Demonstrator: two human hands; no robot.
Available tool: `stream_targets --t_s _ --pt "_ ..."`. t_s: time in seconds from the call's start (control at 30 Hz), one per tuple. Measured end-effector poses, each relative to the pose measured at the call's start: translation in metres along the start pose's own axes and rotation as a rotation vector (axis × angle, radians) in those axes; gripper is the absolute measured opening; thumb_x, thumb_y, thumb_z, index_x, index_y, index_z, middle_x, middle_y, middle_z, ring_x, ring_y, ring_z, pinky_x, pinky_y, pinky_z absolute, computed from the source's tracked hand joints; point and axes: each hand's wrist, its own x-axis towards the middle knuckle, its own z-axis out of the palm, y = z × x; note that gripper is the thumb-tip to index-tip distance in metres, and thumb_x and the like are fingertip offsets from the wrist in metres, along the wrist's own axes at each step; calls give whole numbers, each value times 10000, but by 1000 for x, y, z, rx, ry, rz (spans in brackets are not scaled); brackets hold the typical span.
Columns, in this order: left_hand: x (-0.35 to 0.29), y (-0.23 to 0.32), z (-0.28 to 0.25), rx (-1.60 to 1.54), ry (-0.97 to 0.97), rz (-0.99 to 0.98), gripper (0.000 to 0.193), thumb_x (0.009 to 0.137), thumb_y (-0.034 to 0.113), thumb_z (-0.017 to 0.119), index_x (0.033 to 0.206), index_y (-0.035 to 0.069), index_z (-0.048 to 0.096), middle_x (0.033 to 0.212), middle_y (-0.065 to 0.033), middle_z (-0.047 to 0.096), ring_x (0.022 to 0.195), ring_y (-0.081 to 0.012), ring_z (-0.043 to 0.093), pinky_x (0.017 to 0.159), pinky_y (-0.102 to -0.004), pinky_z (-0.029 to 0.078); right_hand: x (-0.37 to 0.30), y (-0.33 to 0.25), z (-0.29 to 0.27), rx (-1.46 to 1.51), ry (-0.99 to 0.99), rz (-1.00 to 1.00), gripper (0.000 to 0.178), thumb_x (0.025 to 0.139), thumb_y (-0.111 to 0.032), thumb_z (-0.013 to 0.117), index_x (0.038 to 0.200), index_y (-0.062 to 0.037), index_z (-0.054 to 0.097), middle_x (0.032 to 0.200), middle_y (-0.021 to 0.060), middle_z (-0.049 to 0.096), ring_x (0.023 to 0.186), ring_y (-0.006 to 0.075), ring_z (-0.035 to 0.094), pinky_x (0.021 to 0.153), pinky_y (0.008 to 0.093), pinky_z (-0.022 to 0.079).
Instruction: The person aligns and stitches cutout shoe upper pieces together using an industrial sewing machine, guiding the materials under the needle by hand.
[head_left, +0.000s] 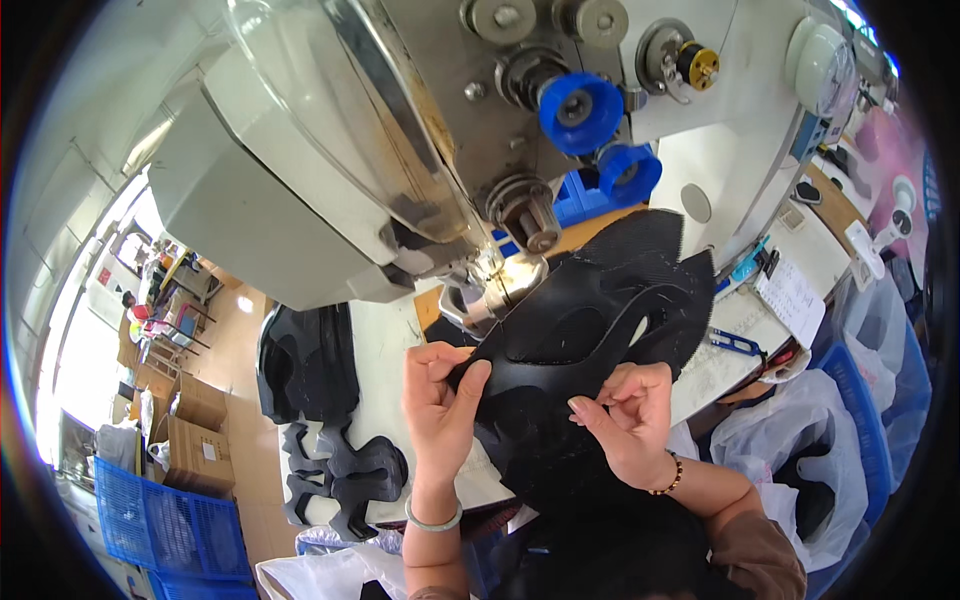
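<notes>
A black shoe upper piece [540,388], with curved cut-outs and ribbed parts, lies tilted under the sewing head. My left hand [440,400] pinches its left edge between thumb and fingers, just in front of the needle area [500,285]. Over the same piece, farther right, my right hand [632,420] is closed, its fingers curled and its thumb close to the index finger. Whatever sits between those fingertips is too small to make out. More black layers with ribbed edges [640,240] spread behind the hands on the right.
Stacked black pieces [308,360] and smaller wavy black cut parts [350,475] lie on the white table at left. Blue thread snips [735,342] and a written paper [792,300] lie right. Plastic-lined blue crates [855,400] stand beside me. Cartons [195,455] and blue baskets [170,520] stand at left.
</notes>
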Motion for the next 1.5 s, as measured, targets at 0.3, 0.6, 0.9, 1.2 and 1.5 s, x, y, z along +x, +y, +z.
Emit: stream_targets --t_s 0.3,0.6,0.9,1.2,1.5 --pt "13 -23 6 385 190 259 451 790 27 702 1169 18 459 930 -68 595 768 -130 548 731 -251 450 37 17 -8 161 -55 437 232 835 53 602 871 -87 421 760 3 473 625 90 550 585 239 515" --pt "19 -12 9 495 111 314 586 781 -40 680 1270 16 361 1021 -100 615 896 -139 576 792 -254 439 67 13 -18 173 -300 702 190 802 83 552 943 -43 529 812 28 536 577 64 525 522 190 437" --pt "22 4 13 466 133 252 477 787 51 699 1217 61 493 1009 -72 641 910 -187 629 811 -305 494 65 -2 -14 135 -281 672 196 816 71 554 945 -51 469 800 22 528 570 73 553 507 190 441" --pt "38 33 18 682 107 233 92 750 17 695 839 14 675 870 -89 661 753 -190 640 685 -276 498 93 -36 1 411 -168 852 211 821 46 557 957 -60 435 702 52 565 527 116 555 488 219 448" --pt "37 11 27 742 216 368 118 738 42 716 849 36 675 908 -80 650 765 -209 637 676 -290 501 98 -9 -9 205 -160 791 192 795 8 630 860 -76 470 683 2 496 448 66 478 407 179 387"
